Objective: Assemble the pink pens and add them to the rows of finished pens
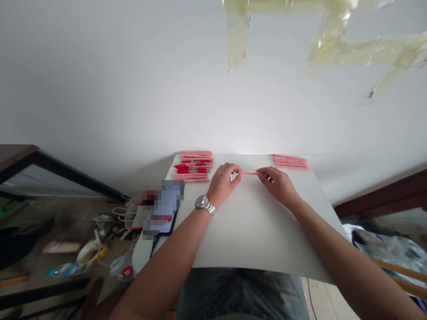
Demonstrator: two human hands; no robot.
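A slim pink pen (248, 173) lies level between my two hands, above the white table. My left hand (227, 180), with a metal watch on its wrist, pinches the pen's left end between thumb and forefinger. At the right end, my right hand (275, 183) holds it in its fingertips, which hide that tip. Left of my left hand, several pink pens (195, 176) lie side by side, with several red pens (196, 170) among them. Beyond my right hand, a row of similar pink pens (291, 162) lies near the wall.
A phone (167, 209) with a blurred screen lies at the table's left edge, a cable running from it. The white table (256, 235) stands against a wall (133, 89) with yellowed tape (237, 42). Bags, a cup (88, 252) and other clutter lie on the floor at left.
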